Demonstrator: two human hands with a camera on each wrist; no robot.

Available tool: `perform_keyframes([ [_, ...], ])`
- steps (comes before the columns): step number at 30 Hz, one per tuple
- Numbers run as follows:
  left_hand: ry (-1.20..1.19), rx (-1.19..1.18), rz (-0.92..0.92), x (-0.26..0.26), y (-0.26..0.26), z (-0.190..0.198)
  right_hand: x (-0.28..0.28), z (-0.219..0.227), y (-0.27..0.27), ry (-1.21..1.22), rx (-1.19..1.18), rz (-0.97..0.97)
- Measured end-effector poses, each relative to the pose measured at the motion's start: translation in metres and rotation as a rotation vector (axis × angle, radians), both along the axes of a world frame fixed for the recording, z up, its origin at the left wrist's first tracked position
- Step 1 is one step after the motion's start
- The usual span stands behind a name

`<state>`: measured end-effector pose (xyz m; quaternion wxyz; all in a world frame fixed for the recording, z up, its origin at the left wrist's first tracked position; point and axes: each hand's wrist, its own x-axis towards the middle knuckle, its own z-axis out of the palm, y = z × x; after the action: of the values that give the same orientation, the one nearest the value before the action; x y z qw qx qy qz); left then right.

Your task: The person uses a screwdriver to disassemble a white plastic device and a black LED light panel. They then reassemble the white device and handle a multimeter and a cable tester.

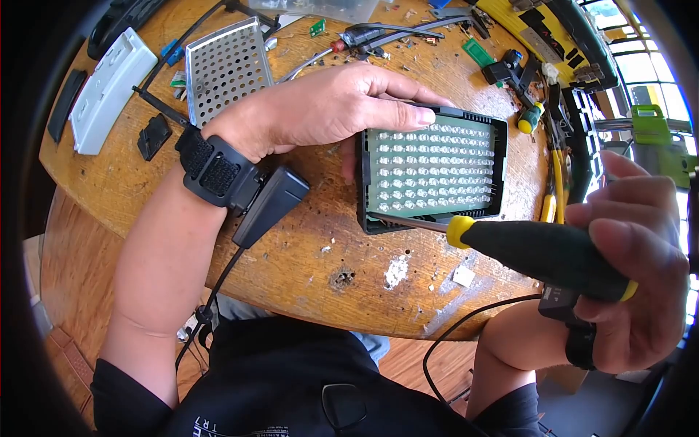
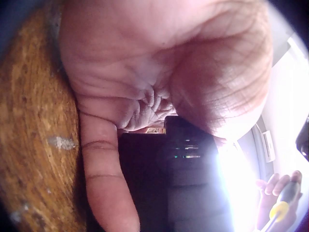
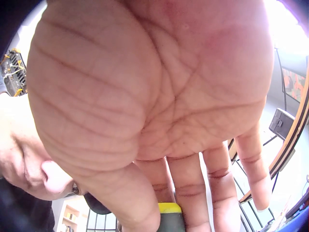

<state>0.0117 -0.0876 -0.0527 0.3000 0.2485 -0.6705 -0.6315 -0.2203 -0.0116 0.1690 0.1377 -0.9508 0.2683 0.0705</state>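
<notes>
Left hand (image 1: 328, 109) grips LED panel (image 1: 437, 167) over desk (image 1: 291, 273), thumb at 12 o'clock; right hand (image 1: 652, 284), fingers curled, holds screwdriver (image 1: 550, 255), tip at panel's 8 o'clock corner. Slanted shaft could slip, scratching panel.

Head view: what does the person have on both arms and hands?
The left hand and right hand are gloveless. Left wrist: black strap with rough patches, black wedge-shaped plastic housing, black cable. Right wrist: black band, small boxy black module with pale markings, thin black cable. Short black fabric sleeves end above both elbows.
</notes>
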Motion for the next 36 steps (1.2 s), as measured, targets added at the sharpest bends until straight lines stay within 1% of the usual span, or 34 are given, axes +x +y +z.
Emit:
perform_keyframes([
  [7,0.014,0.01,-0.011,0.001,-0.001,0.001,0.002,-0.001,0.003,0.001,-0.055,0.026],
  [9,-0.078,0.066,-0.02,0.004,0.002,0.011,0.002,0.0,0.004,0.001,-0.063,0.03],
  [11,-0.08,0.059,-0.019,0.004,0.002,0.011,0.001,0.0,0.006,0.013,-0.034,0.021],
  [15,-0.098,0.051,-0.006,0.005,0.003,0.012,0.001,-0.003,0.008,-0.01,-0.054,0.008],
  [19,-0.099,0.043,-0.003,0.004,0.003,0.011,-0.001,0.0,0.008,0.018,-0.058,-0.012],
  [22,-0.083,0.054,-0.01,0.003,0.001,0.007,-0.004,-0.002,0.009,0.006,-0.059,-0.031],
  [24,-0.006,-0.018,-0.008,0.001,-0.001,0.001,-0.006,-0.004,0.009,-0.015,-0.057,-0.05],
  [27,0.001,-0.027,-0.003,0.001,-0.001,-0.001,-0.006,-0.004,0.007,-0.029,-0.075,-0.027],
  [29,-0.006,-0.027,-0.001,0.001,-0.001,-0.001,-0.002,-0.003,0.006,-0.033,-0.067,0.058],
  [36,0.001,-0.01,-0.004,0.001,-0.001,0.0,0.004,-0.012,0.014,-0.087,-0.12,0.006],
])
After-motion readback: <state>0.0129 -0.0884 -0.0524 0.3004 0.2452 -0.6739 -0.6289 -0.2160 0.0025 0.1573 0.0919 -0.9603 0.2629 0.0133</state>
